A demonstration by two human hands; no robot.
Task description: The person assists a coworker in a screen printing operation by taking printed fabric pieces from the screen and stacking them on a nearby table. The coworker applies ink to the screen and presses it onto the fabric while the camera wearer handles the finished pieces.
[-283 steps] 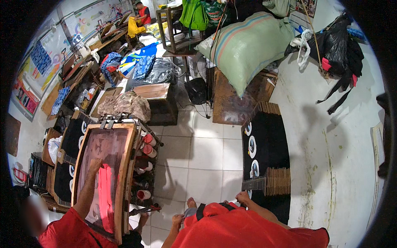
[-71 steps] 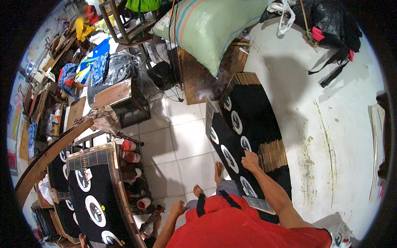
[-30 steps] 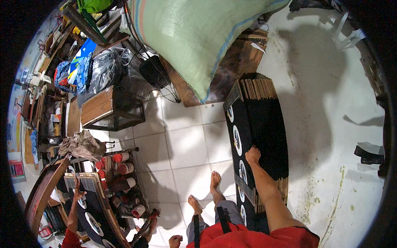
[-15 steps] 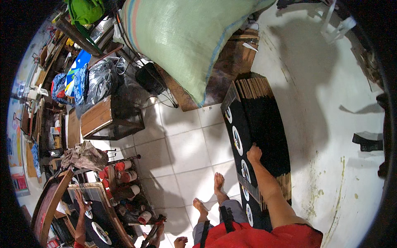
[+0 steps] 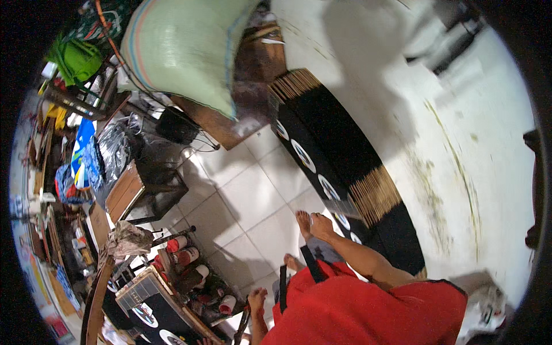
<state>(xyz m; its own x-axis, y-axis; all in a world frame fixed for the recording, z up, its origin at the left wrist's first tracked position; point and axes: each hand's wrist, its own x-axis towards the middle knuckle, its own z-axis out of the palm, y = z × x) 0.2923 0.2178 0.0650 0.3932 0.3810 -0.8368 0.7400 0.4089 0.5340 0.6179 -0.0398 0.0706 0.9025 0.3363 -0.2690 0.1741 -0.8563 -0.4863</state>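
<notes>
Tiled floor [image 5: 253,181], stained white wall [image 5: 457,135]; right hand [image 5: 322,226] near black stack [image 5: 336,129].

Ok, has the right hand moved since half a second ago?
Yes: against the row of black-covered boards, the right hand has shifted left and nearer the person, from over the boards to beside their left edge.

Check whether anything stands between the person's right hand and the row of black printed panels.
Nothing visible does: the right hand appears close beside the printed side of the black panels. A bare foot shows on the hand's other side.
</notes>
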